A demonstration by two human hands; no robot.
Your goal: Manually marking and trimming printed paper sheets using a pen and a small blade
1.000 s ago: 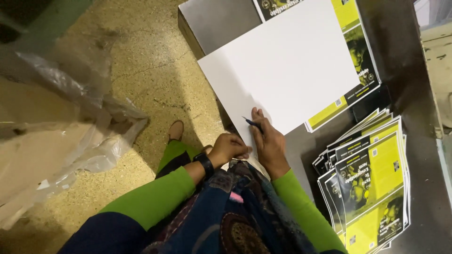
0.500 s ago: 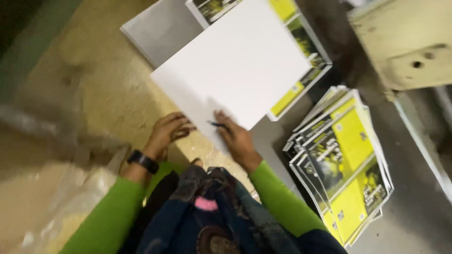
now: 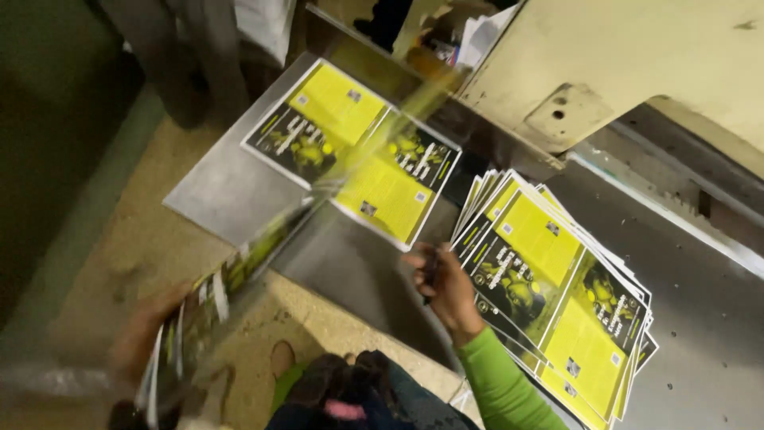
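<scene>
Left hand (image 3: 147, 338) grips a blurred printed yellow-and-black sheet (image 3: 239, 275) by its lower edge; right hand (image 3: 446, 287) closes round a dark pen (image 3: 430, 275) — beside the fanned stack of yellow-and-black printed sheets (image 3: 557, 302), bare grey metal tabletop (image 3: 231, 195) between.

Yellow-and-black printed sheet (image 3: 231, 295) is tilting edge-up, motion-blurred, over floor at left; thin dark pen (image 3: 430, 275) is pointing down beside fanned stack.

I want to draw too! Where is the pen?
In the head view, the dark pen is in the person's right hand, low and right of centre, between the flat yellow sheet and the fanned stack of yellow sheets.
</scene>
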